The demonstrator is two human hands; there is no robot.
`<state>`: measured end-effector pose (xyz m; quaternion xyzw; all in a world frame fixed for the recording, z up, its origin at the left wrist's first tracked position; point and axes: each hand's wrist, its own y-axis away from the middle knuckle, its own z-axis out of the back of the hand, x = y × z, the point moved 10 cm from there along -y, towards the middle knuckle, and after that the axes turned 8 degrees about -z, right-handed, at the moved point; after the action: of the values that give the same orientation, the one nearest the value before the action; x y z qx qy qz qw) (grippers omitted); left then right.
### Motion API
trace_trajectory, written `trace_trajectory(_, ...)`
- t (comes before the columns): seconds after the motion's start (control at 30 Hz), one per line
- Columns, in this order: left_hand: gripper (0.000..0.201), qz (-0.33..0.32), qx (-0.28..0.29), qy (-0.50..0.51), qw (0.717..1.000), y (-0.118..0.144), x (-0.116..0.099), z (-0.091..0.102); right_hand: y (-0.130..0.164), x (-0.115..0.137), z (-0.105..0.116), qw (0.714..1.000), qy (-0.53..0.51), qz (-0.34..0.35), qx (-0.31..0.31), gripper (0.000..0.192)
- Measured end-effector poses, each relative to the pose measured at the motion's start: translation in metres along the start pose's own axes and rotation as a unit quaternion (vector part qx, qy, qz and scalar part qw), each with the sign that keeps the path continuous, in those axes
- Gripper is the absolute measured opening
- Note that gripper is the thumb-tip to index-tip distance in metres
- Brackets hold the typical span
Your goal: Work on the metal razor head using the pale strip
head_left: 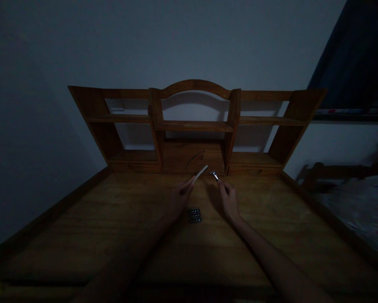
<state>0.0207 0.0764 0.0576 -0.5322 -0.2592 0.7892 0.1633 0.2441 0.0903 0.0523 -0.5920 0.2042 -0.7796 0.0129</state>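
Left hand (pixel 180 198) pinches pale stick (pixel 200 173), axis up-right; right hand (pixel 229 201) pinches razor-like tool (pixel 215 175), axis up-left, head just right of stick tip, apart; dark blocks (pixel 194 216) on bench (pixel 258 202) between, nearer left.

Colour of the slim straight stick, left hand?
The slim stick looks off-white; best in the head view.

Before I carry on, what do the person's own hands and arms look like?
The left hand and right hand look ungloved. The right forearm shows no sleeve or wristband; the left forearm looks bare too, but its lower part is lost in shadow. Small markings can't be told.
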Motion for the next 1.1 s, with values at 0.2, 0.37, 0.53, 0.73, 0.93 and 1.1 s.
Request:
trace_trajectory(0.2, 0.039, -0.018, 0.035, -0.01, 0.999, 0.0, -0.005, -0.009, 0.003, 0.003, 0.0, 0.999, 0.036, 0.004, 0.002, 0.048)
trace_trajectory(0.37, 0.038, 0.001, -0.012, 0.017, 1.0, -0.002, 0.003, 0.002, 0.003, 0.007, 0.002, 0.999, 0.034, 0.017, -0.006, 0.047)
trace_trajectory(0.53, 0.039, -0.006, 0.034, 0.005, 0.999, 0.001, -0.003, -0.009, 0.003, 0.005, 0.0, 0.999, 0.04, 0.012, -0.002, 0.048)
trace_trajectory(0.73, 0.038, 0.026, 0.044, 0.027, 0.998, 0.003, 0.0, -0.013, 0.001, 0.003, 0.003, 0.999, 0.035, 0.012, -0.009, 0.048)
trace_trajectory(0.93, 0.037, -0.027, -0.008, 0.01, 1.0, 0.001, -0.019, 0.002, -0.002, -0.002, 0.003, 1.0, 0.026, -0.006, -0.007, 0.05)
trace_trajectory(1.1, 0.037, -0.031, 0.029, -0.015, 0.999, 0.002, -0.011, -0.011, 0.0, -0.001, 0.0, 1.0, 0.009, 0.004, 0.007, 0.05)
